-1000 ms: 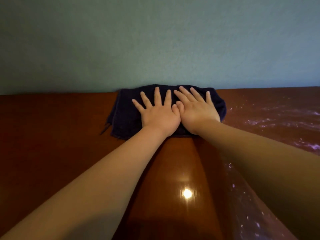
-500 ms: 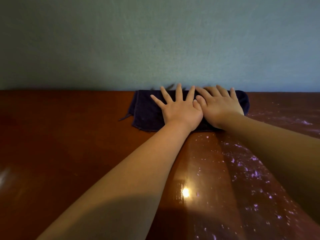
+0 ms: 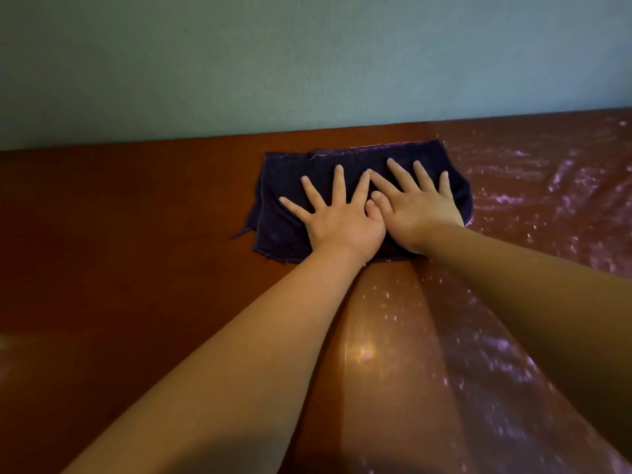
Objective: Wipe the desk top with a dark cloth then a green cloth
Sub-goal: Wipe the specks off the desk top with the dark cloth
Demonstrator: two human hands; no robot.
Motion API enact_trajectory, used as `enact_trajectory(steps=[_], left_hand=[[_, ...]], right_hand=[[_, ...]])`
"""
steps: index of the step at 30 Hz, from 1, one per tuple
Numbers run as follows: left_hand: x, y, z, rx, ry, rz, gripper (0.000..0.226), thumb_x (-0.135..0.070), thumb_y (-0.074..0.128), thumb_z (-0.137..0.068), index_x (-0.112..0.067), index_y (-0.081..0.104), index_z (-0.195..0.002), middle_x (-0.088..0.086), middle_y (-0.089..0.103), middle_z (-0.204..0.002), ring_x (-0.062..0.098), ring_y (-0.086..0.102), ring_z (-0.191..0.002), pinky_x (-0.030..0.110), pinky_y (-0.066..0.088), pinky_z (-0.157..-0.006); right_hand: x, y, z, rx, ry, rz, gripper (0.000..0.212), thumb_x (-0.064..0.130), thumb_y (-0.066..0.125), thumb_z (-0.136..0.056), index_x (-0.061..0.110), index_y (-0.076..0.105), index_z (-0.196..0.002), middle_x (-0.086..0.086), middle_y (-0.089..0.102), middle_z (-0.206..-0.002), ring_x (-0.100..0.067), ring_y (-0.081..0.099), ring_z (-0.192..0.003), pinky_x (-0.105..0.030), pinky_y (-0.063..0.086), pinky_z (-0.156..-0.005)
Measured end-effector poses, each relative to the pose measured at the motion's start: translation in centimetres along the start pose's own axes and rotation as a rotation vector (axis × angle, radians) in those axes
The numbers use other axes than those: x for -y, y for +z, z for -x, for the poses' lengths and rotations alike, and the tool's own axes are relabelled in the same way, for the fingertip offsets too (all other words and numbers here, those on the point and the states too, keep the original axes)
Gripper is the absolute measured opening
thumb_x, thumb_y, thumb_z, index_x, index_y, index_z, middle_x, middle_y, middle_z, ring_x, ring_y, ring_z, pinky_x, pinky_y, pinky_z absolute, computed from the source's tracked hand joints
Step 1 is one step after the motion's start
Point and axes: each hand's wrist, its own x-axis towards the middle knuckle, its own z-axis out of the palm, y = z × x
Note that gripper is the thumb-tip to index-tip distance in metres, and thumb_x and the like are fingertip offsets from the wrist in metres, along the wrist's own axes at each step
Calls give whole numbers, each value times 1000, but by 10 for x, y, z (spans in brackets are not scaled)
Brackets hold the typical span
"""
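Hands are laid flat on the dark cloth (image 3: 284,186), both spread wide. The left hand (image 3: 337,220) is pressed palm down on the middle of the cloth, its fingers straight and fanned between eleven and one o'clock. The right hand (image 3: 415,206) is set just beside it, at its three o'clock, likewise flat with fingers straight and parted. The two thumbs are touching, and the index fingertips are met. Nothing is gripped or pinched by either hand; the cloth is only pressed down under palms and fingers.

Two hands, one cloth and one desk top (image 3: 119,234) are counted.

The cloth is found at about one o'clock from the centre of the view, on the far part of the desk top, near the back edge below the wall (image 3: 307,63), with a thin strip of wood left between. It is dark navy, almost black, and folded into a rough rectangle. A frayed corner with a loose thread is trailed at its eight o'clock, and pale specks are caught along its twelve o'clock edge. From the cloth's three o'clock round to five o'clock the reddish-brown wood is covered with shiny streaks (image 3: 547,186) and pale flecks; at nine o'clock the wood is seen even and dull. A bright reflection (image 3: 359,352) is caught on the wood at six o'clock from the cloth.
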Motion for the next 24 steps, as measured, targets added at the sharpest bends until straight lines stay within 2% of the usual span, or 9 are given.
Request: enact_trajectory(steps=[13, 24], left_hand=[[27, 21, 174, -5, 49, -14, 52, -44, 12, -99, -43, -4, -149, -3, -13, -161, 42, -18, -143, 70, -16, -105], [38, 36, 299, 7, 32, -23, 52, -43, 12, -100, -42, -2, -149, -3, -12, -161, 40, -16, -145, 68, -15, -107]], right_hand=[[31, 29, 176, -3, 51, -3, 51, 48, 8, -101, 41, -2, -150, 8, -9, -161, -24, -12, -149, -52, -9, -118], [43, 47, 296, -1, 1, -11, 51, 47, 8, -101, 41, -1, -151, 7, -9, -161, -23, -11, -149, -51, -8, -119]])
